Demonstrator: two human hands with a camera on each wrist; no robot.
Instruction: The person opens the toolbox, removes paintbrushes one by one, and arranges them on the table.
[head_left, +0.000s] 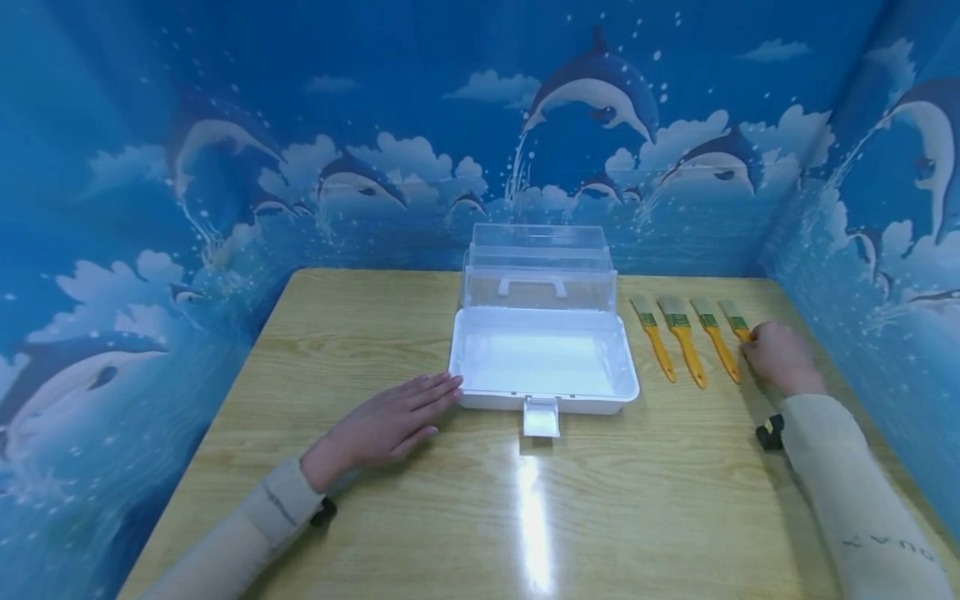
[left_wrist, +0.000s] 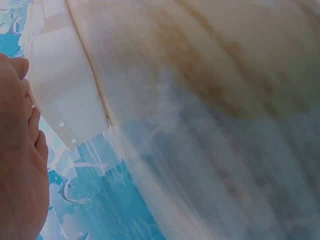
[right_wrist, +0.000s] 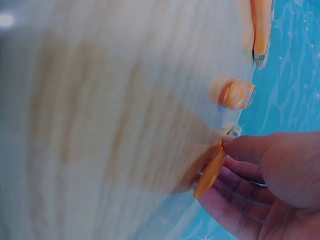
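Note:
A white plastic box [head_left: 491, 401] stands on the table with its clear lid [head_left: 540, 262] raised at the back and its front latch [head_left: 542, 418] hanging down. My left hand [head_left: 386, 419] lies with straight fingers, the fingertips at the box's front left corner. Over at the right, my right hand [head_left: 783, 358] pinches the yellow handle of the rightmost paintbrush [head_left: 733, 315] between thumb and fingers. In the right wrist view, that orange-looking handle [right_wrist: 210, 172] shows between the fingertips, the bristles mostly hidden behind the thumb.
Three more paintbrushes lie in a row between box and right hand: a narrow one [head_left: 654, 337], a wider one [head_left: 684, 340] and another narrow one [head_left: 717, 340]. The wooden table [head_left: 360, 325] meets dolphin-printed cloth [head_left: 420, 100] at the back and sides.

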